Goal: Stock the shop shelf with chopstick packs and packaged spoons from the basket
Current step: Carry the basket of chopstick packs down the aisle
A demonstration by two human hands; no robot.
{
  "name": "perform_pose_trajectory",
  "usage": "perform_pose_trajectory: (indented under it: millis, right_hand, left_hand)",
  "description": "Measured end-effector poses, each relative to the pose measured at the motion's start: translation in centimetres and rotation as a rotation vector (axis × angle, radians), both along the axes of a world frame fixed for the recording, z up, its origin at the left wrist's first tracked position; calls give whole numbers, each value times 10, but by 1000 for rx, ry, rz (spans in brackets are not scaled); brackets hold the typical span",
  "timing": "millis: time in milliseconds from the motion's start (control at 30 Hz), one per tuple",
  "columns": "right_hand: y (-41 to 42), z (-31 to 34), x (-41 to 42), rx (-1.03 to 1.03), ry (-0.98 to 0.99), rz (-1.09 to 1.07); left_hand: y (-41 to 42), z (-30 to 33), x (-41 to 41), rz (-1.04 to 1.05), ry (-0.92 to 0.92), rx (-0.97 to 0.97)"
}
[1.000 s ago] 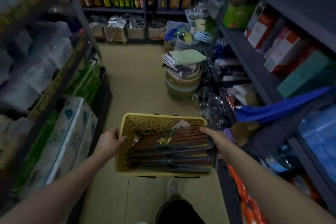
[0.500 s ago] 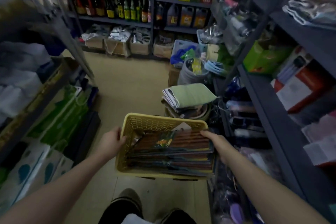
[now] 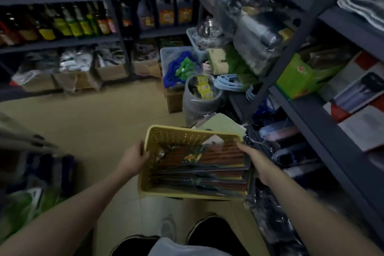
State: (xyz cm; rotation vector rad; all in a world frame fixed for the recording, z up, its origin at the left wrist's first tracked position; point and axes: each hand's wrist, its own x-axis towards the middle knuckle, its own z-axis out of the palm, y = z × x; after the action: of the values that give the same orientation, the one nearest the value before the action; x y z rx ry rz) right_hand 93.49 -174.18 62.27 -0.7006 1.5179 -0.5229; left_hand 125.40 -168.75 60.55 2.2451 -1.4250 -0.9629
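I carry a yellow plastic basket (image 3: 182,136) in front of me above the aisle floor. My left hand (image 3: 134,159) grips its left rim. My right hand (image 3: 256,162) holds its right side, fingers along the rim. Inside lies a stack of flat chopstick packs (image 3: 207,161) with brown sticks and a green-and-yellow label; a white pack corner (image 3: 214,139) pokes up at the back. The dark grey shop shelf (image 3: 307,110) runs along my right, crowded with goods. No packaged spoons are clearly visible.
A grey bucket (image 3: 200,100) with wrapped rolls and folded cloths (image 3: 224,123) stand on the floor just ahead of the basket. Bottle shelves (image 3: 62,25) and cardboard boxes (image 3: 83,77) line the back wall. Shelving with green packs (image 3: 25,203) is on my left. Tan floor (image 3: 104,120) lies ahead.
I have walked forward down the aisle with the basket; the bucket and back shelves are nearer, and my view has tilted up. Both hands keep their hold on the basket.
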Motion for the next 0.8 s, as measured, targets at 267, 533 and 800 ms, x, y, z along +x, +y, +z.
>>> perform_pose_trajectory:
  millis: [267,533,800]
  right_hand:
    - [-103,-31,-11,60,3,-261]
    - [-189,-49,-30,49,-11,-419]
    - [-202,-84,-23,135,-92,-809]
  left_hand:
    - [-174,-14,-6,-225,-98,49]
    - [-301,-28,-35,-396,-81,106]
    - [-442,-56,-71,-764,-31,198]
